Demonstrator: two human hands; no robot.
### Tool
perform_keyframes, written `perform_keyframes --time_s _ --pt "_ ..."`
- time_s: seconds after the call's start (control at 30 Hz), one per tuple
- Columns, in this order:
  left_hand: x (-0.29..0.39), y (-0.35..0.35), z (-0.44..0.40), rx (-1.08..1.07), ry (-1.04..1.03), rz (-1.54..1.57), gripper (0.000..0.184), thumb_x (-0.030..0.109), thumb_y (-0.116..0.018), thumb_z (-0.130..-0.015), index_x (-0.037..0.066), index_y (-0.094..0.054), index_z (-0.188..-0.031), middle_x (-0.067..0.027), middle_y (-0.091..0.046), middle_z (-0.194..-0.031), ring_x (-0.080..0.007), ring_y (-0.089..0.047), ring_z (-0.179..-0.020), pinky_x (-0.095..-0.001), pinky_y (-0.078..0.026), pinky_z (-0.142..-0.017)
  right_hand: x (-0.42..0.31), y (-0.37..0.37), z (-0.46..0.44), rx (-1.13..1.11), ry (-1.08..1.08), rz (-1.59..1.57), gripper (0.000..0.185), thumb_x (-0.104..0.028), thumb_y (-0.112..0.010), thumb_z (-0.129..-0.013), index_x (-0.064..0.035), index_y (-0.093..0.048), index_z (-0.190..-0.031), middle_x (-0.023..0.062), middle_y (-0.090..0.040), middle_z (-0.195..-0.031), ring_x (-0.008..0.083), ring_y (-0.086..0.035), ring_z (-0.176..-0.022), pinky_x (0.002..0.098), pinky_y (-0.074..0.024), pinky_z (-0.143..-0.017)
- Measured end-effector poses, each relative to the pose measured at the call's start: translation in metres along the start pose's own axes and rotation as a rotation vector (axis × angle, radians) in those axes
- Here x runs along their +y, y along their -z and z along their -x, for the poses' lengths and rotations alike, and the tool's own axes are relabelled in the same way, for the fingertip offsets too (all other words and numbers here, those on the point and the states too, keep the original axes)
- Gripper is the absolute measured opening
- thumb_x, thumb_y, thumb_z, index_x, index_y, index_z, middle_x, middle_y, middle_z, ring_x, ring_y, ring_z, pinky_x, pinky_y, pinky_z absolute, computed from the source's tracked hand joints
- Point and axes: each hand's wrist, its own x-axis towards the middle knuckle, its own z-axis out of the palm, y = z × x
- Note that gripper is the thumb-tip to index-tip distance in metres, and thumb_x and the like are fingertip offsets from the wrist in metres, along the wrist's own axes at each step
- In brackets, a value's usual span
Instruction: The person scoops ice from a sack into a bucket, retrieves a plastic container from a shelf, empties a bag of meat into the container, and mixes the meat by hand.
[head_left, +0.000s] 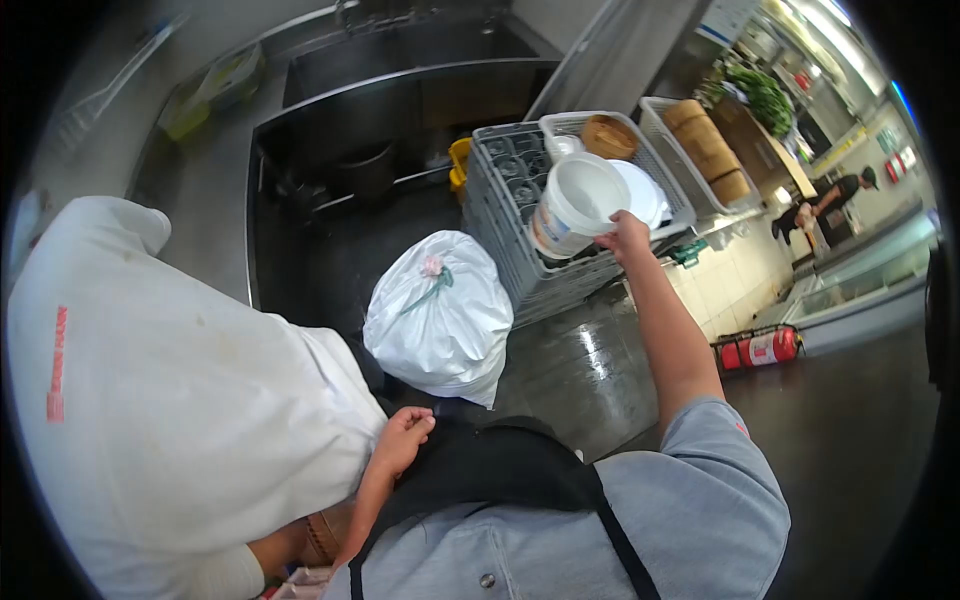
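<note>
My right hand (628, 238) grips the rim of a white plastic bucket (588, 192), which is tilted so its empty-looking inside shows. The bucket is over a stack of grey glass racks (545, 285) with glasses (510, 165) in the top one. Beside the bucket are white plates or lids (645, 195). My left hand (402, 440) is near my waist in front of the black apron, its fingers curled together; whether anything is in them is too small to tell. A tied white plastic bag (440, 315) stands on the dark floor between my hands.
A co-worker in a white top (190, 390) stands close on my left. Behind the bag is a metal sink unit (400, 90). At right are a basket of brown containers (710, 150), a red fire extinguisher (760, 348) and a distant person (840, 195). The floor looks wet.
</note>
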Motion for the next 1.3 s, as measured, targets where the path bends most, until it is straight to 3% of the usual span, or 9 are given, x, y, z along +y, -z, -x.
perform_keyframes --time_s 0.23,0.3,0.47,0.67,0.77,0.93,1.07,1.2,1.3 --pt "0.001 -0.001 -0.014 -0.019 0.133 0.111 0.028 0.024 -0.058 -0.093 0.005 -0.059 -0.113 -0.0046 -0.062 -0.104 -0.0134 -0.06 -0.098 -0.0273 -0.048 -0.08 0.005 -0.006 -0.003 -0.036 -0.073 0.093 0.031 -0.012 -0.057 -0.082 0.0124 -0.053 -0.101 0.0202 -0.056 -0.085 0.027 -0.062 -0.068 0.0373 -0.0591 -0.054" --pt "0.005 -0.007 -0.026 0.044 0.201 0.188 0.027 0.024 -0.058 -0.093 0.005 -0.059 -0.113 -0.0042 -0.062 -0.104 -0.0134 -0.06 -0.098 -0.0273 -0.048 -0.08 0.005 0.0 -0.006 -0.152 -0.051 0.131 0.025 -0.016 -0.059 -0.084 0.0049 -0.046 -0.084 0.0165 -0.052 -0.087 0.0344 -0.063 -0.082 0.0425 -0.0592 -0.068" --pt "0.035 -0.023 -0.069 0.163 0.16 0.128 0.028 0.024 -0.058 -0.093 0.004 -0.058 -0.111 -0.0066 -0.063 -0.11 -0.0148 -0.061 -0.099 -0.0278 -0.048 -0.081 0.001 0.016 -0.017 -0.205 -0.098 0.377 0.046 -0.042 -0.062 -0.087 0.0033 -0.054 -0.086 0.011 -0.052 -0.081 0.0219 -0.056 -0.074 0.0369 -0.0555 -0.062" --pt "0.075 -0.024 -0.156 0.384 -0.127 -0.423 0.046 0.026 -0.065 -0.086 -0.004 -0.053 -0.119 -0.0201 -0.062 -0.113 -0.0299 -0.063 -0.102 -0.0356 -0.048 -0.089 0.012 0.037 -0.006 -0.269 -0.152 0.297 0.068 -0.068 -0.034 -0.091 -0.0051 -0.054 -0.073 0.0106 -0.059 -0.073 0.0225 -0.061 -0.066 0.0337 -0.0505 -0.055" --pt "0.093 -0.009 -0.241 0.513 -0.292 -0.5 0.054 0.028 -0.066 -0.082 -0.001 -0.052 -0.125 -0.0233 -0.06 -0.118 -0.0344 -0.059 -0.109 -0.0399 -0.046 -0.093 0.039 0.064 0.032 -0.484 -0.304 0.253 0.066 -0.064 -0.034 -0.093 -0.0086 -0.048 -0.059 0.0138 -0.061 -0.065 0.0223 -0.059 -0.053 0.0317 -0.0488 -0.05" --pt "0.108 -0.02 -0.346 0.434 -0.419 -1.081 0.057 0.031 -0.067 -0.081 0.005 -0.05 -0.129 -0.0231 -0.053 -0.126 -0.0364 -0.053 -0.114 -0.0427 -0.044 -0.096 0.126 0.027 0.103 -0.682 -0.638 0.723 0.021 -0.022 -0.068 -0.087 -0.0032 -0.062 -0.079 0.0067 -0.065 -0.073 0.0129 -0.061 -0.061 0.0268 -0.0522 -0.057" --pt "0.079 0.006 -0.394 0.246 -0.19 -1.082 0.045 0.036 -0.065 -0.084 0.005 -0.058 -0.116 -0.0211 -0.059 -0.117 -0.0358 -0.06 -0.101 -0.0425 -0.048 -0.087 0.164 -0.052 0.112 -1.139 -0.362 1.005 0.022 -0.024 -0.067 -0.086 -0.0023 -0.064 -0.086 0.0085 -0.066 -0.08 0.0157 -0.064 -0.071 0.0307 -0.0516 -0.063" --pt "0.08 0.046 -0.383 0.108 -0.313 -0.472 0.048 0.044 -0.051 -0.095 -0.001 -0.065 -0.092 -0.0161 -0.065 -0.08 -0.0254 -0.063 -0.081 -0.0352 -0.046 -0.076 0.221 -0.12 0.075 -0.894 0.231 0.989 0.024 -0.025 -0.066 -0.082 -0.0015 -0.063 -0.089 0.0151 -0.066 -0.083 0.0268 -0.065 -0.079 0.0373 -0.0503 -0.073" --pt "0.114 0.053 -0.323 0.182 -0.353 -0.333 0.047 0.042 -0.047 -0.097 -0.001 -0.063 -0.093 -0.0114 -0.062 -0.079 -0.0185 -0.058 -0.077 -0.0317 -0.045 -0.073 0.219 -0.176 0.077 -0.561 -0.283 0.421 0.033 -0.032 -0.059 -0.091 -0.0002 -0.057 -0.083 0.0055 -0.057 -0.067 0.0135 -0.058 -0.055 0.0272 -0.0473 -0.048"
